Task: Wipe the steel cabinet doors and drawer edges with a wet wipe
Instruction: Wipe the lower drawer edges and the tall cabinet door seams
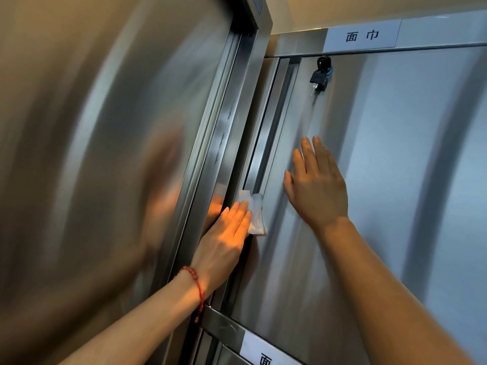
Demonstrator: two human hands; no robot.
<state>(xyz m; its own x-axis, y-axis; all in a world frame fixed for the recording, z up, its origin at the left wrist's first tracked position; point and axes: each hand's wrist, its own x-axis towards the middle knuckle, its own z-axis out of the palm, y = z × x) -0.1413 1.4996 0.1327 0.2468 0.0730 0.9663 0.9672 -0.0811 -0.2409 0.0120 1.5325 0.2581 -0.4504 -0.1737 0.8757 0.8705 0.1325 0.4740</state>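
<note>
Wet wipe (255, 212) pressed on cabinet door (369, 180) edge by left hand (224, 241); right hand (317, 188) flat.

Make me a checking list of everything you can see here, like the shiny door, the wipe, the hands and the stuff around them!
Surface: steel cabinet door, shut, brushed and streaky with reflections.
Job's things: white wet wipe, pressed against the door's left edge beside the recessed handle strip.
Clutter: black keys hanging from the lock near the door's top.
Grips: left hand flat, fingers straight, pressing the wipe; red bead bracelet on that wrist. Right hand flat on the door, fingers straight, holding nothing.
Cables: nothing seen.
Surroundings: taller steel panel at left, blurred; white label above the door; another label below, partly cut off.
</note>
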